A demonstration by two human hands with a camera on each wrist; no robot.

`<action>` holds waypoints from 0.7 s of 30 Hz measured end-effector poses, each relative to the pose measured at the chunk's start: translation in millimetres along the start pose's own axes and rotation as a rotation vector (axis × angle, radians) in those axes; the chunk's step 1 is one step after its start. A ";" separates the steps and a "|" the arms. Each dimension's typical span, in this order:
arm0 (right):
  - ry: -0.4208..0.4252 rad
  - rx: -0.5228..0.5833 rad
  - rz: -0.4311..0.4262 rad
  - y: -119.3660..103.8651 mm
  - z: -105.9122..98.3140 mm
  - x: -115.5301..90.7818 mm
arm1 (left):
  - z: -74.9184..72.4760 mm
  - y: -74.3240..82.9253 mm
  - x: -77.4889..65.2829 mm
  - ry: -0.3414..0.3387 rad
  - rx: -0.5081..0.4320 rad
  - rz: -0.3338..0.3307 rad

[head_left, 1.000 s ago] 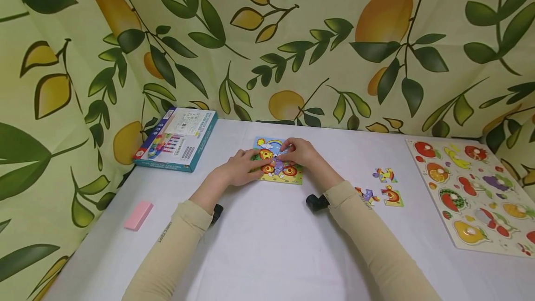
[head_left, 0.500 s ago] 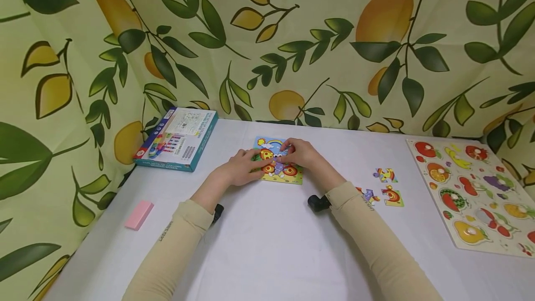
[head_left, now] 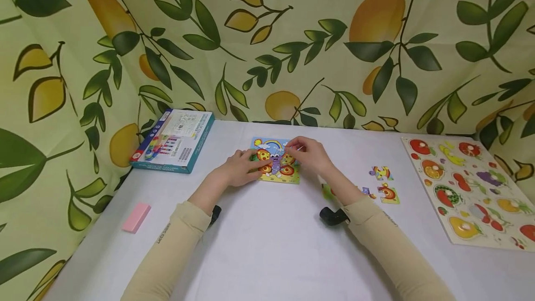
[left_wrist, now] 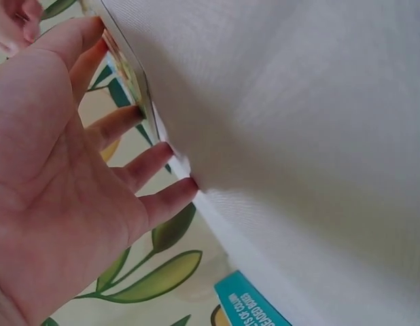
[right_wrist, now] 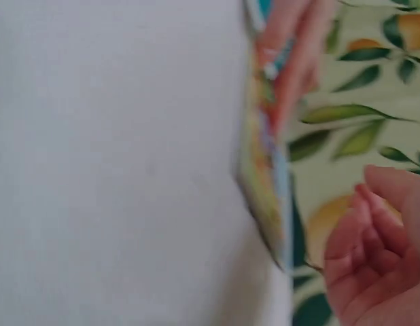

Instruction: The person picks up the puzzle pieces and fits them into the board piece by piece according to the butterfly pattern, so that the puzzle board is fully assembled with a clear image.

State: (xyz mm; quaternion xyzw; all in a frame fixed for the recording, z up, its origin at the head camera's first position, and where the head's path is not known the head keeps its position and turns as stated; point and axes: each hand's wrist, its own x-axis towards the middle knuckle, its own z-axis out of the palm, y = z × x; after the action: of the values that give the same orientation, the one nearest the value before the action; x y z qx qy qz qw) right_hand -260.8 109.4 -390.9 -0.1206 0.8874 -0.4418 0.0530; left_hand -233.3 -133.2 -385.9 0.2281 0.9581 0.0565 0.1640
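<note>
A square jigsaw puzzle (head_left: 277, 178) with a butterfly picture lies near the back of the table. My left hand (head_left: 238, 169) rests at its left side, thumb reaching across the picture and the other fingers spread along the edge. In the left wrist view the puzzle's thin edge (left_wrist: 132, 75) meets those fingertips. Over the puzzle's right edge is my right hand (head_left: 311, 154), its fingers loosely bent and thumb near the index finger. The right wrist view shows nothing between those fingers (right_wrist: 376, 251), apart from the puzzle (right_wrist: 261, 176).
Several loose jigsaw pieces (head_left: 388, 194) lie right of the puzzle, partly behind my right forearm. Farther right is a fruit peg board (head_left: 457, 189). At left are a boxed toy (head_left: 173, 140) and a pink block (head_left: 136, 217). A patterned cloth wall (head_left: 292, 59) closes off the back.
My right hand has moved from the middle of the puzzle to its right edge, uncovering the butterfly's face and a green loose piece. The left hand stays in place; the head view has shifted slightly.
</note>
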 end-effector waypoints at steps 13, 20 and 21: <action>-0.065 -0.276 0.231 79.7 -137.9 -75.3 | 1.3 -0.8 -5.8 0.016 -0.015 -0.004; -0.085 -0.299 0.347 106.3 -153.9 -91.6 | 1.8 -1.6 -6.2 0.021 -0.011 0.008; -0.083 -0.297 0.359 107.9 -154.3 -92.3 | 1.8 -1.6 -6.1 0.022 -0.009 0.009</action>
State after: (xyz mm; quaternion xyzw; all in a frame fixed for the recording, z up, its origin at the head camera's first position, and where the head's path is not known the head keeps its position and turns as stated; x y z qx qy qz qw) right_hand -220.7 315.2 -384.9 0.0145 0.9469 -0.2847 0.1488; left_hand -228.2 -137.3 -386.0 0.2309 0.9585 0.0641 0.1545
